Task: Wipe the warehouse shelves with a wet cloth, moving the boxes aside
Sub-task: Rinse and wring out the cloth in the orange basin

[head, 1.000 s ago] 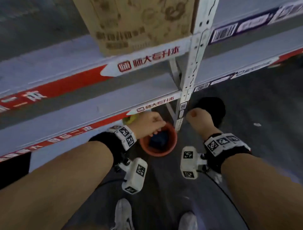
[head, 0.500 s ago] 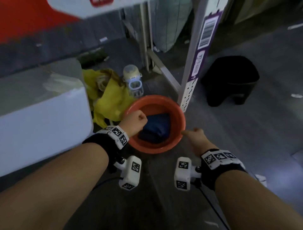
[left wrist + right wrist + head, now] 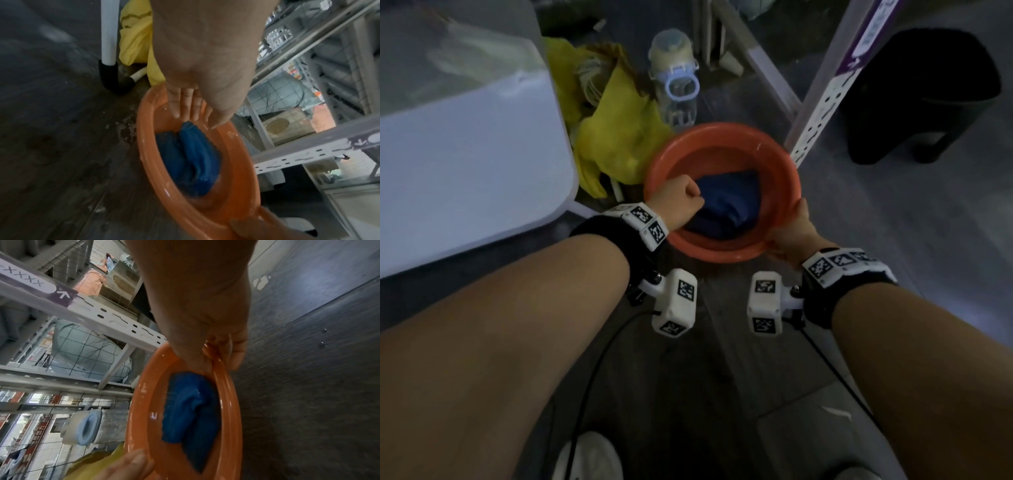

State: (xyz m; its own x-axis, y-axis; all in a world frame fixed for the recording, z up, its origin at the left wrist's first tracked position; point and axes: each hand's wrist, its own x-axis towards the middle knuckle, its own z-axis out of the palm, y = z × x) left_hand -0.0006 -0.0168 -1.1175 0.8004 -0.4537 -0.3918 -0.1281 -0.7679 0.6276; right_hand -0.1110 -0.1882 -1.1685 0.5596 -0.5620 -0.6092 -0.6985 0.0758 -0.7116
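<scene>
Basin wedged among clutter!
Shelf post, bottle, yellow bag crowd orange basin; right hand grips rim, left hand straight-fingered inside, touching soaked blue cloth.

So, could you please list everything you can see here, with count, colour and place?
basin: one, orange, on the floor by the shelf post
cloth: one, blue, wet, lying inside the basin
shelf post: one, white with a purple label, just beyond the basin
bottle: one, clear with a pale blue ring, on the floor behind the basin
yellow bag: one, yellow, crumpled, to the left of the basin
white box: one, white, far left
stool: one, black, far right
shoes: two, white, bottom edge
left hand: one, fingers reaching down inside the basin to the cloth's edge
right hand: one, gripping the basin's near rim
wrist cameras: two, white, under the wrists
</scene>
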